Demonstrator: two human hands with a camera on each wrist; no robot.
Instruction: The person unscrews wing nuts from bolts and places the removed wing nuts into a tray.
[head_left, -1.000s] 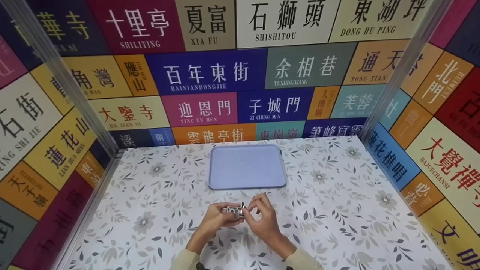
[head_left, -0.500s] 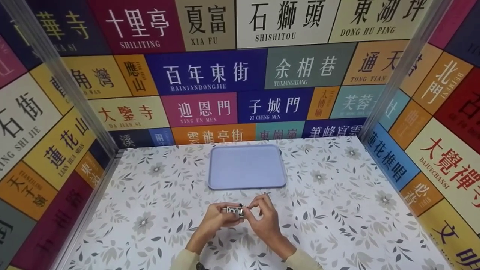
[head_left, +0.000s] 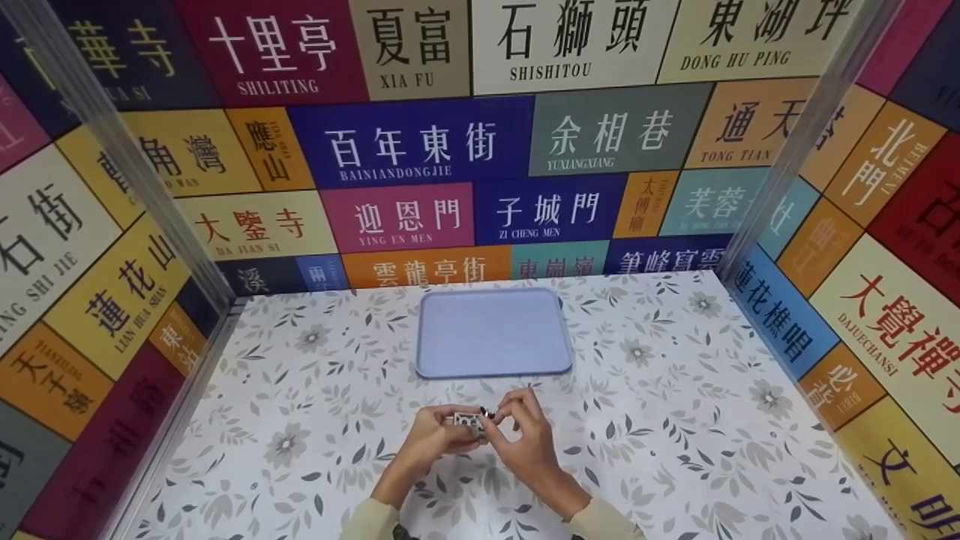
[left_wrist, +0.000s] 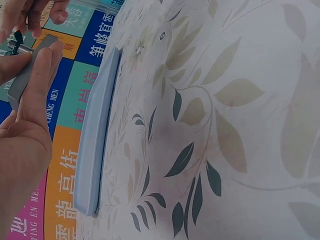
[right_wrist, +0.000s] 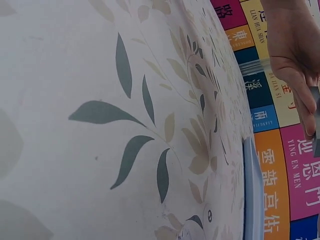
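Observation:
In the head view my left hand (head_left: 431,435) grips a small flat grey block (head_left: 466,421) with round marks on its pale face, held above the table. At the block's right end, a small shiny metal piece with a black end (head_left: 487,413) sticks up, and the thumb and forefinger of my right hand (head_left: 529,439) pinch it. The left wrist view shows the block (left_wrist: 26,82) edge-on between thumb and fingers, with the metal piece (left_wrist: 21,46) standing out from its face. In the right wrist view the left hand (right_wrist: 295,60) shows, while the right hand is out of frame.
A lilac rectangular tray (head_left: 495,334) lies on the table beyond both hands. Leaf-patterned covering (head_left: 315,390) spreads over the table. Panels with printed place names (head_left: 412,142) wall in the back and both sides.
My right thumb and fingertips have shifted slightly at the block's right end, and the metal piece with the black end now points another way. The left hand has stayed nearly still.

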